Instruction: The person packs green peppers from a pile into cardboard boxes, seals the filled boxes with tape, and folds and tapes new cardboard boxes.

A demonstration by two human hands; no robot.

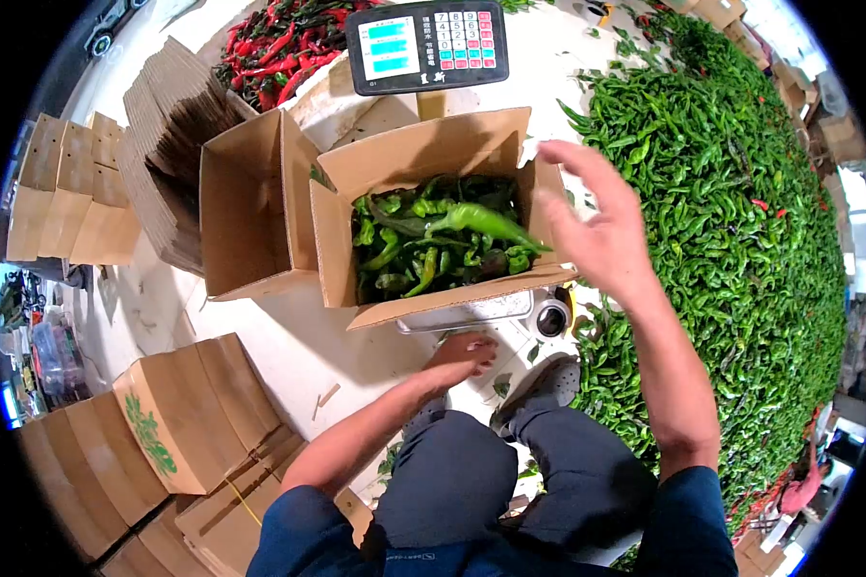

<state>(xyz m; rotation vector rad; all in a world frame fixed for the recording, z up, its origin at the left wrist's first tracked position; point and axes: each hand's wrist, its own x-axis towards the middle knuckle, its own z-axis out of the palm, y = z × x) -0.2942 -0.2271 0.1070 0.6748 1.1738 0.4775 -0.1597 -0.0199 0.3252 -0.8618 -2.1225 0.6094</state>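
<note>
An open cardboard box (332,236) of green peppers (404,240) sits on a scale's metal platform (471,315). One long, light-green pepper (486,224) is blurred over the others, its tip towards the box's right wall. At that right side, my right hand (601,226) is raised with thumb and fingers apart, holding nothing; its fingers are smeared by motion. My left hand (462,356) is low in front of the platform, fingers loosely curled in, with nothing visible in them. Beyond the box stands the scale's keypad and display unit (428,46).
A huge heap of green peppers (722,221) covers the right side. Left of the filled box stand an open box (245,212) and flattened cartons (173,154). Red peppers (284,58) lie behind. A tape roll (551,319) is by the platform; stacked boxes (197,413) are lower left.
</note>
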